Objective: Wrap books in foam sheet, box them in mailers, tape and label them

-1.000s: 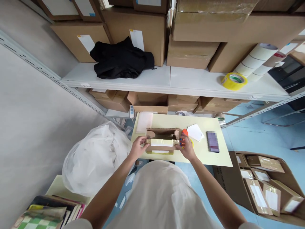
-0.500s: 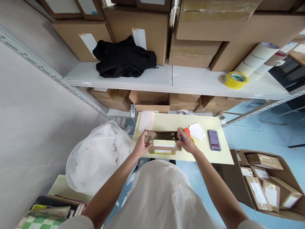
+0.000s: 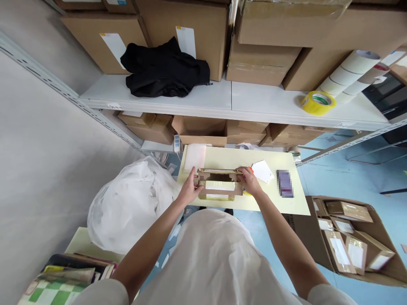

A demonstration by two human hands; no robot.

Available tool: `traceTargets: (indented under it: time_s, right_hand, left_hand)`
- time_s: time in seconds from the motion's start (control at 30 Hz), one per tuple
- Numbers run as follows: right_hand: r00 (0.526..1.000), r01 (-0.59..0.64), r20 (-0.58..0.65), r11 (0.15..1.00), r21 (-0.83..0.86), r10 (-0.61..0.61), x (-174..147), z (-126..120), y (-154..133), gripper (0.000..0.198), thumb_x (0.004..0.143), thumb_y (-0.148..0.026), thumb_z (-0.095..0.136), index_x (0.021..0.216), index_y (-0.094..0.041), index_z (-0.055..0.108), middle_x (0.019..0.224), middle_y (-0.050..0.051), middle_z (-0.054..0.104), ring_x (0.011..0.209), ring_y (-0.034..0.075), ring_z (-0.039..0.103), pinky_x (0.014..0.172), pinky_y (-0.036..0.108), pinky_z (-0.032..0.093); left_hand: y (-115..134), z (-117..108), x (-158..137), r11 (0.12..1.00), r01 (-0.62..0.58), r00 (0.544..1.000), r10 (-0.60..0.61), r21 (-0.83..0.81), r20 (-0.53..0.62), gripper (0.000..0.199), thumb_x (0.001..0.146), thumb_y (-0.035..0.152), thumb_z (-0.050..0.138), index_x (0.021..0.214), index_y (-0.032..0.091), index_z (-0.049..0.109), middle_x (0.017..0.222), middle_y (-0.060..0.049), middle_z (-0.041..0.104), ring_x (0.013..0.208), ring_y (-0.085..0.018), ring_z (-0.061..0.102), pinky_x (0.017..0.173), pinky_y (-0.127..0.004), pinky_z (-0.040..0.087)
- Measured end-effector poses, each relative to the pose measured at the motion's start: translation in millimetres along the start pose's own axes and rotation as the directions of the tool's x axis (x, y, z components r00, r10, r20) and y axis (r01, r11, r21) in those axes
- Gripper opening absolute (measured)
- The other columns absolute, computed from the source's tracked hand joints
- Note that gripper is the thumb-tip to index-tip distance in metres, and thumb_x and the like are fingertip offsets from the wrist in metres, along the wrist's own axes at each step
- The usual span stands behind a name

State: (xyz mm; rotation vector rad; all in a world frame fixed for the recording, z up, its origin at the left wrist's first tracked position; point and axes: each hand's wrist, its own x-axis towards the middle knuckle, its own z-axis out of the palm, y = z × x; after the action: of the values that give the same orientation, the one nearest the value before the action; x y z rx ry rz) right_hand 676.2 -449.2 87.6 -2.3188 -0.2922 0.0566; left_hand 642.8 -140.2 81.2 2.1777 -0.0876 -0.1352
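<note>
Holding the open box (image 3: 222,192) by its ends with my left hand (image 3: 190,189) and right hand (image 3: 249,182), over the near side of the table (image 3: 222,157), I could bend it out of shape or let it twist if one hand presses harder than the other.

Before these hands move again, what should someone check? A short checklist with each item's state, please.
1. Left hand on the box's left end: ok.
2. Right hand on the box's right end: ok.
3. Cardboard box fully closed: not ok, a dark gap shows at its top.
4. What the box contains: cannot tell, too dark inside.
5. Purple object clear of both hands: ok, it lies apart on the table.
</note>
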Motion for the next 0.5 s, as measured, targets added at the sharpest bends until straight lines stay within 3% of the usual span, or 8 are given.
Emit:
traceTargets:
  time_s: [0.1,0.2,0.3,0.4,0.5]
  right_hand:
    - [0.992,0.059,0.109,0.998,-0.014,-0.057,-13,-5,4,0.05,0.088,-0.037,0.047,0.135,-0.022,0.047,0.142,0.012,0.044,0.137,0.028,0.035,0.108,0.05,0.035]
    - [0.982,-0.01,0.186,1.0,-0.025,0.015,-21,0,5,0.066,0.087,-0.043,0.05,0.147,-0.025,0.029,0.152,0.009,0.032,0.144,0.028,0.018,0.111,0.053,0.028]
    - [0.979,-0.106,0.174,0.994,-0.001,0.105,-21,11,0,0.069,0.09,-0.041,0.045,0.151,-0.028,0.016,0.155,0.005,0.027,0.145,0.024,0.016,0.113,0.051,0.027]
    - [0.979,-0.15,0.139,0.989,0.017,0.146,-20,20,-6,0.068,0.09,-0.04,0.042,0.151,-0.029,0.013,0.155,0.004,0.026,0.145,0.022,0.018,0.112,0.05,0.029]
    - [0.98,-0.163,0.119,0.987,0.014,0.16,-28,22,-9,0.068,0.089,-0.036,0.043,0.151,-0.029,0.014,0.154,0.005,0.028,0.144,0.023,0.02,0.111,0.05,0.031]
  left_hand:
    - [1,-1,0,0.998,-0.046,0.999,0.045,0.045,0.022,0.09,0.079,0.025,0.061,0.151,0.024,0.007,0.116,-0.009,0.055,0.071,-0.01,0.056,0.07,-0.026,0.053]
    - [2,1,3,0.99,-0.116,0.992,0.111,0.083,0.068,0.068,0.083,0.024,0.056,0.146,0.025,0.03,0.117,-0.009,0.053,0.076,-0.012,0.057,0.078,-0.03,0.053]
    - [2,4,12,0.986,-0.124,0.991,0.117,0.111,0.068,0.061,0.082,0.02,0.054,0.141,0.023,0.04,0.119,-0.011,0.051,0.084,-0.015,0.059,0.084,-0.034,0.052]
    - [1,4,20,0.982,-0.128,0.991,0.121,0.143,0.055,0.061,0.08,0.018,0.056,0.139,0.02,0.043,0.119,-0.012,0.051,0.093,-0.018,0.059,0.088,-0.035,0.05]
    - [-1,3,16,0.984,-0.13,0.988,0.118,0.122,0.1,0.06,0.079,0.019,0.057,0.139,0.02,0.044,0.119,-0.011,0.051,0.082,-0.015,0.06,0.085,-0.032,0.051]
